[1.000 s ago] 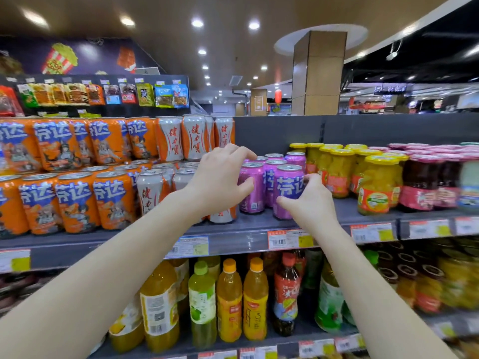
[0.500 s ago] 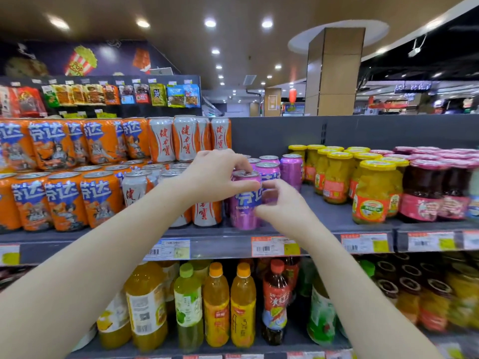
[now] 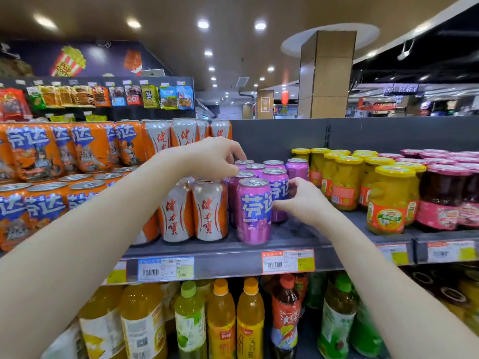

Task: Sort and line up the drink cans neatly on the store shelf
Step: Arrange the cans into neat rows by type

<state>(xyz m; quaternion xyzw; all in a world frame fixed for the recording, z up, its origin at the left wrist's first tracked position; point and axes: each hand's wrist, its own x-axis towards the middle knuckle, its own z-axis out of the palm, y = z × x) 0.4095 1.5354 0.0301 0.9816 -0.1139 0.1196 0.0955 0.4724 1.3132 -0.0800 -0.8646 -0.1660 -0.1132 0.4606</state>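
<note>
Shelf (image 3: 228, 257) in shop holds cans; left hand (image 3: 210, 158) grips nothing, right hand (image 3: 302, 200) pinches purple can (image 3: 276, 193).

The place was a shop, most likely a supermarket. A grey metal shelf (image 3: 259, 248) carried many of the same goods in rows: orange cans (image 3: 39, 211), silver and orange cans (image 3: 210, 211), purple cans (image 3: 254, 211) and glass jars with yellow lids (image 3: 388, 200). Along the front edge of the shelf there were price labels with barcodes (image 3: 166, 269). On the shelf below stood bottles of juice and tea (image 3: 220, 320). Behind, snack packets (image 3: 150, 95) hung in a row on a dark wall under a picture of popcorn (image 3: 68, 61). The ceiling had many small round lamps (image 3: 203, 24), and a wide pillar (image 3: 326, 73) stood in the open hall.
</note>
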